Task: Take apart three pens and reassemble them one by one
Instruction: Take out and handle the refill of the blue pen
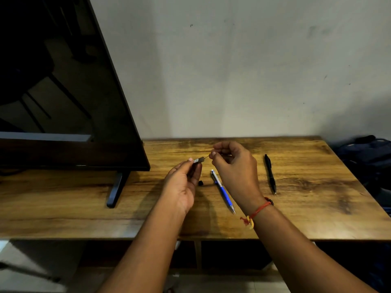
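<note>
My left hand point(183, 182) grips a dark pen barrel point(198, 160) above the wooden table point(306, 208), its open end pointing right. My right hand point(234, 166) pinches a thin refill point(207, 156) whose tip meets the barrel's end. A small black pen part point(200, 183) lies on the table under my hands. A blue and white pen point(223, 192) lies whole between my hands, partly hidden by my right wrist. A black pen point(270, 174) lies whole to the right.
A large dark TV screen point(63, 92) stands at the left on a black foot point(116, 190). A grey wall rises behind the table. A dark bag point(368, 157) sits off the right edge. The table's front edge runs below my forearms.
</note>
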